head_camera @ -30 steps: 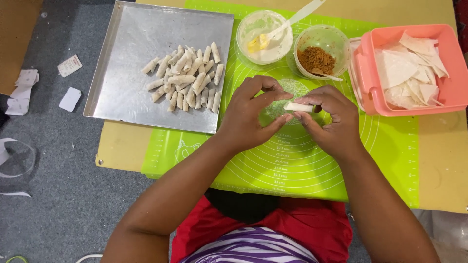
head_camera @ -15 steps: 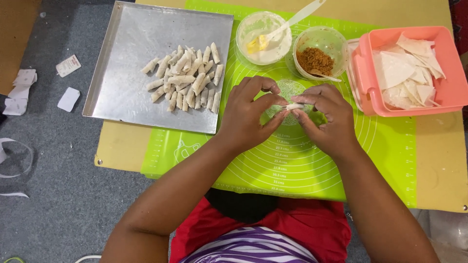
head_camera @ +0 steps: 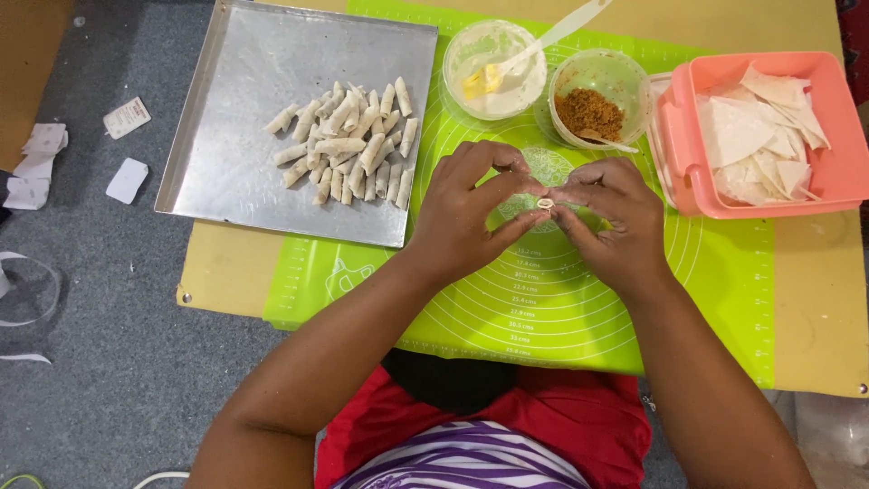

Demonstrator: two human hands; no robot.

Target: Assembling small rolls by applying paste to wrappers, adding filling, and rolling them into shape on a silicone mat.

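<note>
Both hands meet over the green silicone mat (head_camera: 724, 299). My left hand (head_camera: 471, 208) and my right hand (head_camera: 611, 213) pinch a small pale pastry roll (head_camera: 545, 205) between their fingertips; only its end shows, the rest is hidden by the fingers. Up and to the left lies a metal tray (head_camera: 235, 136) with a pile of several finished rolls (head_camera: 348, 145). A bowl of brown filling (head_camera: 590, 110) with a spoon stands just beyond my right hand. A bowl of pale paste (head_camera: 493, 59) with a white spatula sits beside it.
A pink tub (head_camera: 837, 177) of white pastry wrappers (head_camera: 756, 136) stands at the right on the tan board (head_camera: 819, 308). Scraps of white paper (head_camera: 41, 163) lie on the grey floor to the left. The board's front edge runs near my body.
The hands have drawn closer together. The pastry piece, longer and flatter a second ago, is now a tight roll pinched between the fingertips.
</note>
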